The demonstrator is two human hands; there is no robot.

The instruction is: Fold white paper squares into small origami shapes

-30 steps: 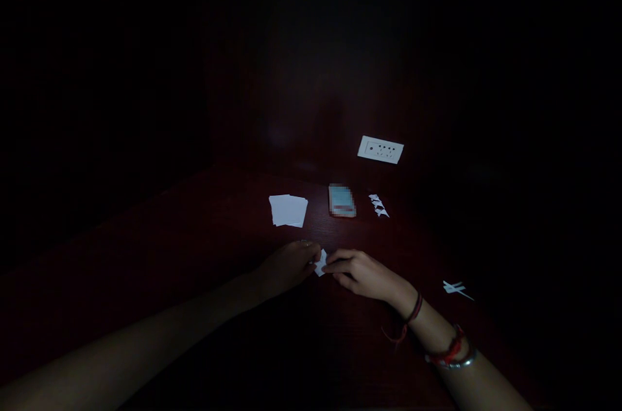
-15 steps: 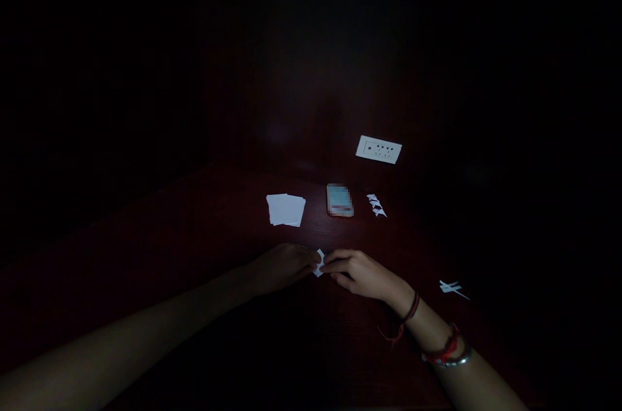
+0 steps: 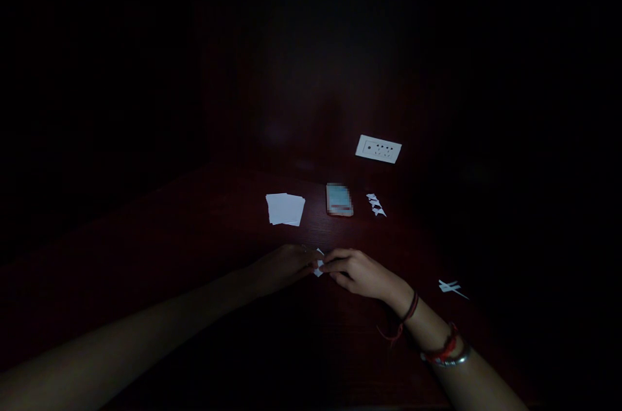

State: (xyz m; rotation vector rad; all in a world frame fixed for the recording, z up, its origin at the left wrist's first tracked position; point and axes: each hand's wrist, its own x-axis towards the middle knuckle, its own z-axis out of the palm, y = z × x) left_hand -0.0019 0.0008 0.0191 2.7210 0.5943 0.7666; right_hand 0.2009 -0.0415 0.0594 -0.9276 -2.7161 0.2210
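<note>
The scene is very dark. My left hand (image 3: 286,266) and my right hand (image 3: 357,271) meet fingertip to fingertip low over a dark red table (image 3: 204,236). Between them they pinch a small white piece of paper (image 3: 319,263), mostly hidden by the fingers. Both hands are closed on it. Red thread bands and a metal bangle circle my right wrist.
A small stack of white paper sheets (image 3: 285,209) lies beyond the hands. Right of it is a phone (image 3: 339,199), then small folded white paper pieces (image 3: 376,204). More white scraps (image 3: 451,287) lie at the right. A white wall socket (image 3: 378,149) sits behind.
The fingers have closed further over the small paper, so less of it shows. The hands stay in the same place.
</note>
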